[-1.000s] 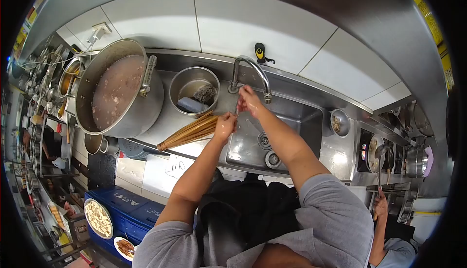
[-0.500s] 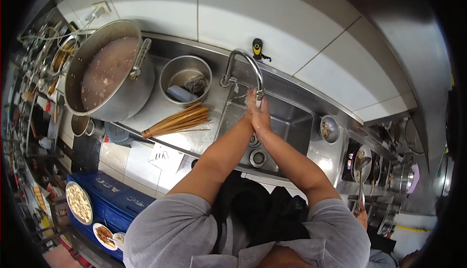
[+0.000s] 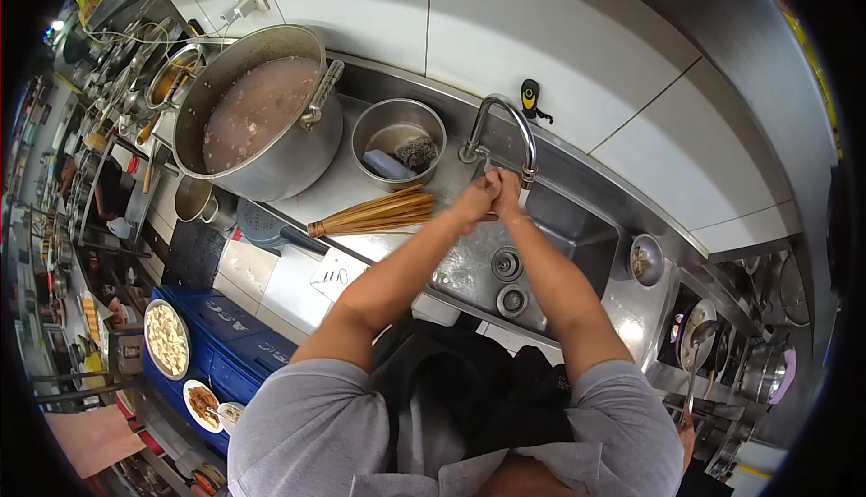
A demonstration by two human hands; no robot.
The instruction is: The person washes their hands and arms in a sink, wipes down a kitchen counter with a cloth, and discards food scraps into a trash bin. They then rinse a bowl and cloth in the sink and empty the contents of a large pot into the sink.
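My left hand (image 3: 476, 199) and my right hand (image 3: 507, 192) are pressed together over the left side of the steel sink (image 3: 577, 226). Fingers on both are curled in, and whatever may lie between them is hidden. Just to the right of my hands is the spout end of the curved chrome faucet (image 3: 528, 141). To the left, on the steel counter, lies a bundle of thin wooden sticks (image 3: 374, 215) tied at one end. Behind it stands a steel pot (image 3: 361, 123) holding a steel wool scrubber (image 3: 416, 152) and a grey-blue block (image 3: 388, 165).
A large pot (image 3: 298, 159) of cloudy pinkish liquid stands at the left. A small metal bowl (image 3: 646, 261) sits right of the sink. Blue bins (image 3: 212, 321) with plates of food are at lower left. Another person's hand (image 3: 687, 434) shows at the right by a wok (image 3: 696, 330).
My hands have moved from beneath the spout to its left, and their fingers have curled together. The camera view has shifted, so the surroundings appear further right.
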